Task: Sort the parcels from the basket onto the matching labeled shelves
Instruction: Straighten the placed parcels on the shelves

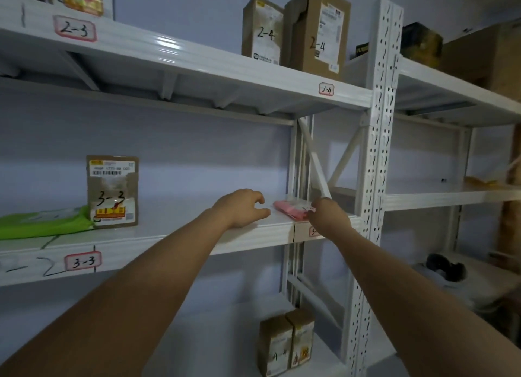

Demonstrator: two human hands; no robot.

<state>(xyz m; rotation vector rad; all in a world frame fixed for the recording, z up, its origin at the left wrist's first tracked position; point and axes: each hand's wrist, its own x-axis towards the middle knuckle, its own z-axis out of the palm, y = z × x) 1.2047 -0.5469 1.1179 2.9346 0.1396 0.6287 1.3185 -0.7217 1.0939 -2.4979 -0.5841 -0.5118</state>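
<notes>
A flat pink parcel lies on the right end of the middle shelf, above a partly hidden label starting with 3. My right hand pinches the parcel's near right corner. Just left of the parcel, my left hand hovers over the shelf with fingers loosely curled, holding nothing. The basket is out of view.
A brown box marked 3-3 and a green bag sit at the shelf's left, above the 3-3 label. Two boxes marked 2-4 stand on the upper shelf. Two small boxes stand below. A white upright post rises at right.
</notes>
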